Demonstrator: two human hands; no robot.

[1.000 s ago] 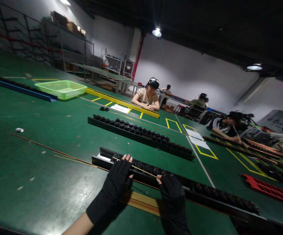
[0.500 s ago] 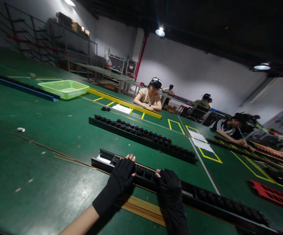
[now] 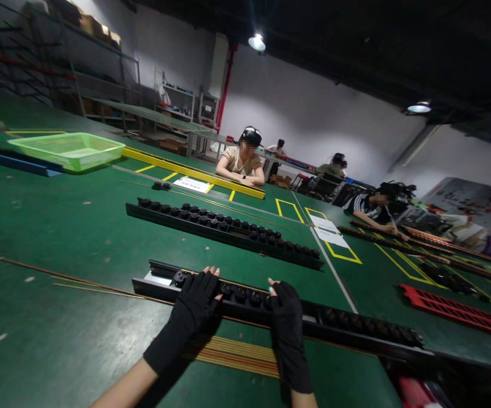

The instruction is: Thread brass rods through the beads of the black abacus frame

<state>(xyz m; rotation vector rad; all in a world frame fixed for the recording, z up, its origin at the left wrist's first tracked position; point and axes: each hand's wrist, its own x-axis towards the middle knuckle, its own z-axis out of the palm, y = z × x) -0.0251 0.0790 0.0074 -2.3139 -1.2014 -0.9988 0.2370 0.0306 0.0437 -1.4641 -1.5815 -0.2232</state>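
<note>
A long black channel lies across the table in front of me, with a row of round black inserts in it and a pale bare stretch at its left end. My left hand, in a black fingerless glove, rests over its left part with the fingers stretched across the inserts. Further right, my right hand, gloved alike, is closed over the channel; its visible fingertips are at the far wall and the other fingers are hidden. Thin brass-coloured rods run out past the left end. More rods lie side by side under my wrists.
Beyond lies another black channel filled with inserts. A green basket and a yellow rail are further back. On the right is a red slotted piece. Across the table sit a person and another person.
The view has turned to the right, so the scene sits further left. Both hands stay over the channel; my right fingertips now show a little further past the inserts.
</note>
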